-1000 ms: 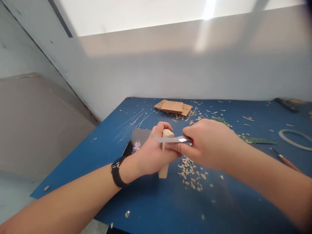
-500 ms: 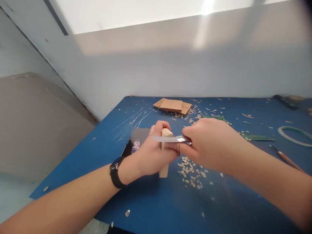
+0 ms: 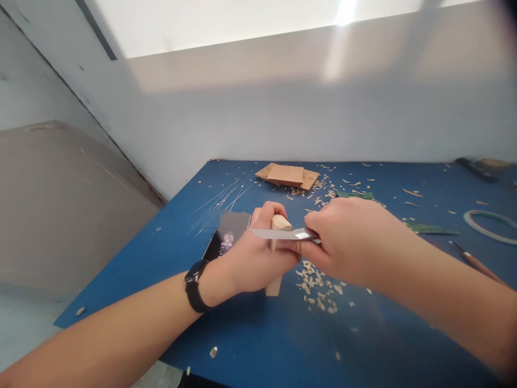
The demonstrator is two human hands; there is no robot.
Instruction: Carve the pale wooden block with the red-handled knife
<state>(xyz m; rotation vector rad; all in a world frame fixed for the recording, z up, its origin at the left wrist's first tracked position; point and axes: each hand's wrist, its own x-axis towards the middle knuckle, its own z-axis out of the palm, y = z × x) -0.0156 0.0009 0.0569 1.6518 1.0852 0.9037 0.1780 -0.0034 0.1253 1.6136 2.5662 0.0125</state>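
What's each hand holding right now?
Left hand: closed around the wood block.
Right hand: closed, holding the knife.

Phone (image 3: 231, 233) left of wood block (image 3: 281, 222), boards (image 3: 286, 174) behind

1. A dark phone (image 3: 234, 229) is lying on the tabletop (image 3: 133, 283), and its lit screen is showing small pale digits (image 3: 224, 248) under a pinkish picture; from here they are looking like "08:53", though the blur is leaving the last ones unsure.
2. Just below the digits, a tinier line (image 3: 223, 253) is staying too small to read.
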